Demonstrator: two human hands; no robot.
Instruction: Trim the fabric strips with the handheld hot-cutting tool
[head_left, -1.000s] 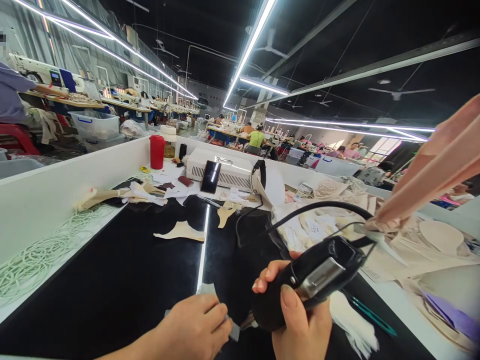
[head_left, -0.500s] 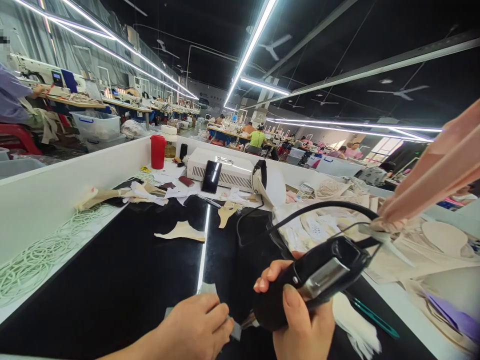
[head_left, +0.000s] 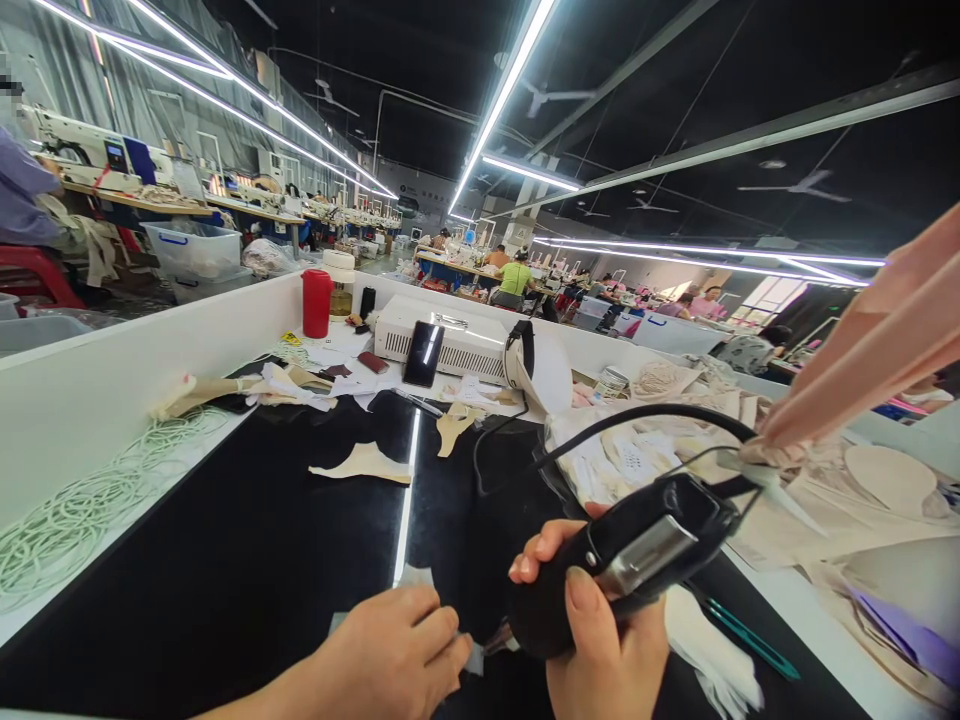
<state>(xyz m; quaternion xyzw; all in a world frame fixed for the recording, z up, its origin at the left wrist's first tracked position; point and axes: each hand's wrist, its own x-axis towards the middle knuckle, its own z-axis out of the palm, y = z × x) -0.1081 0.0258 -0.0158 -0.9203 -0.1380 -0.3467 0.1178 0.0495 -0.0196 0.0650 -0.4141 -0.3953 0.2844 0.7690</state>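
Note:
My right hand [head_left: 600, 640] is wrapped round a black corded hand tool [head_left: 645, 555] with a silver plate on its side. The tool's narrow metal tip [head_left: 501, 638] points left and almost meets a small, thin grey piece [head_left: 474, 658]. My left hand [head_left: 401, 640] pinches that piece, its fingers bent and pressed together. Most of the grey piece lies hidden under the hand; bits of it stick out above and at both sides. Whether the tip touches it, I cannot tell. A pink fabric strip [head_left: 862, 340] is tied near the tool's cable end.
Cream cut pieces [head_left: 364, 465] lie on the black work surface [head_left: 225, 560]. A white vented box [head_left: 442, 335], a phone [head_left: 422, 353] and a red cup [head_left: 316, 303] stand at the back. Pale green cord [head_left: 82, 525] coils left. Teal tweezers [head_left: 750, 635] and white fabric [head_left: 712, 650] lie right.
My hands and the tool stay almost in place; the grey piece's right end has shifted up very slightly. At the far left, a co-worker's arm has drawn back.

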